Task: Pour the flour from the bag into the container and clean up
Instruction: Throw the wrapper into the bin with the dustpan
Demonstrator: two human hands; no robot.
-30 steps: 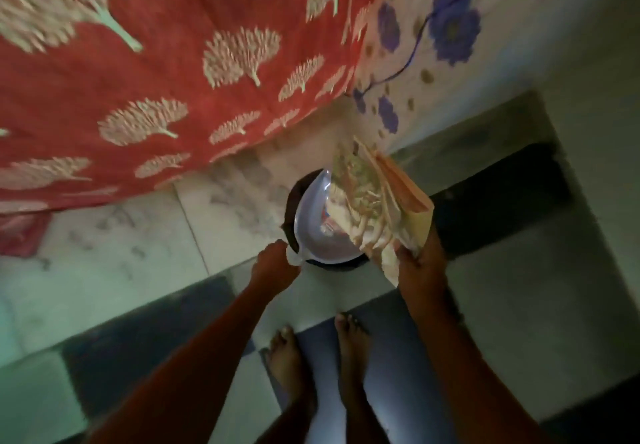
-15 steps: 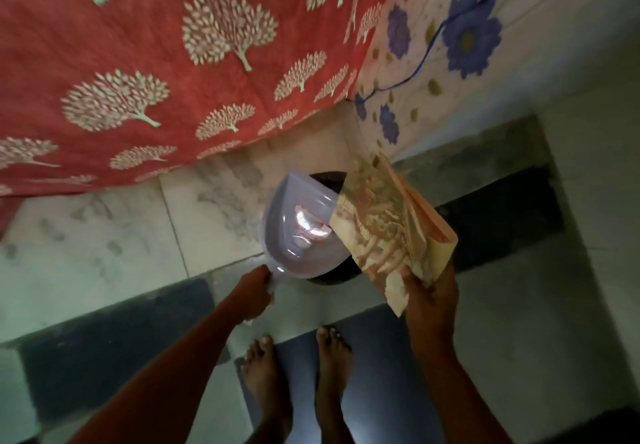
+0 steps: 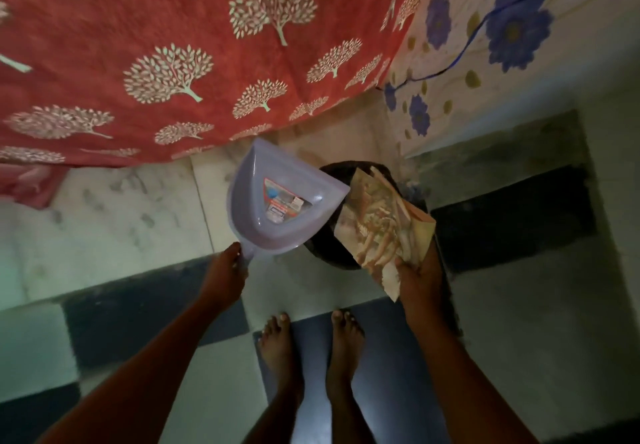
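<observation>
My left hand [image 3: 225, 272] grips the handle of a pale lilac plastic dustpan [image 3: 277, 201] with a printed label inside it. The pan is held up, tilted, its mouth toward a dark round bin [image 3: 332, 256] on the floor. My right hand [image 3: 420, 270] holds a flat printed paper bag [image 3: 384, 232] by its lower corner, over the right half of the bin. The bag and dustpan hide most of the bin, and its contents cannot be seen.
A red cloth with white tree prints [image 3: 194, 62] hangs at the top left. A pale cloth with blue flowers [image 3: 502, 35] hangs at the top right. The floor has light and dark tiles [image 3: 145, 312]. My bare feet [image 3: 311, 350] stand just behind the bin.
My left hand has drawn the dustpan away from over the bin, to the left. The bag has stayed over the bin in my right hand.
</observation>
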